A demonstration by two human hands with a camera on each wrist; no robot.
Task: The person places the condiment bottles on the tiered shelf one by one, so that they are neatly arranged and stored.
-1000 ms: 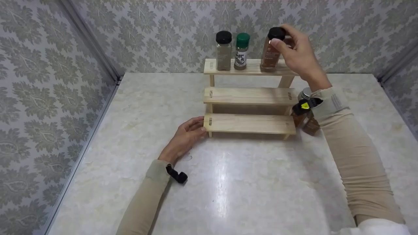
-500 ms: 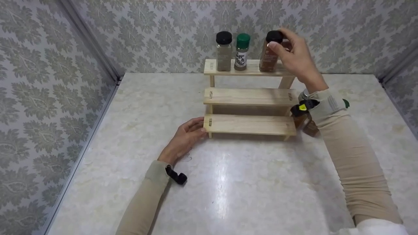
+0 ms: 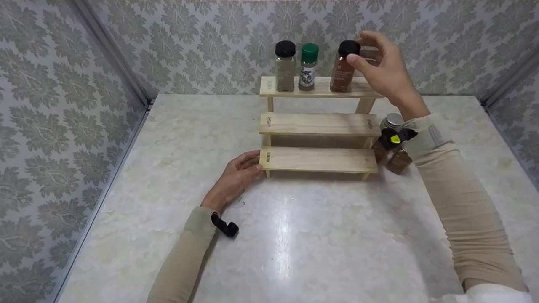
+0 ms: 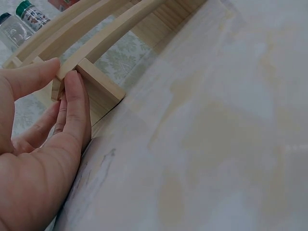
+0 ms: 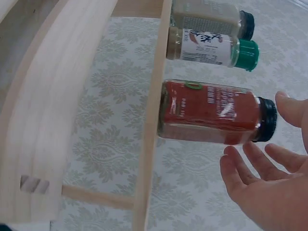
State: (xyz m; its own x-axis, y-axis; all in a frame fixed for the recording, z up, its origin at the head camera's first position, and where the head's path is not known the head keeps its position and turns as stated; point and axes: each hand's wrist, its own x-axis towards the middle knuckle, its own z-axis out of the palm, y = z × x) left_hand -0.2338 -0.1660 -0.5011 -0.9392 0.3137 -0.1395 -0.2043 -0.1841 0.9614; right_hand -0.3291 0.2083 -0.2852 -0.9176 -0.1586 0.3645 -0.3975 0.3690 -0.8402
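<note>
Patterned grey walls stand round a pale, shiny bench (image 3: 294,235). On it sits a wooden rack (image 3: 318,159) with three steps, like little stairs. The left hand (image 3: 238,176) rests on the bench with its fingers flat against the left end of the lowest step, thumb on top, holding the rack steady. On the top step stand three jars in a row: a black-lid jar (image 3: 285,66), a green-lid jar (image 3: 308,67) and a red spice jar (image 3: 343,67) with a black cap, which is upright near the right end. The right hand (image 3: 385,69) is up by that red jar with its fingers loosely spread; the wrist view shows them just off the cap, holding nothing. More small jars (image 3: 391,143) wait on the bench beside the rack, partly hidden by the right sleeve. The red jar is tall and thin, so a bump from the fingers could tip it off the step or into the green-lid jar.
</note>
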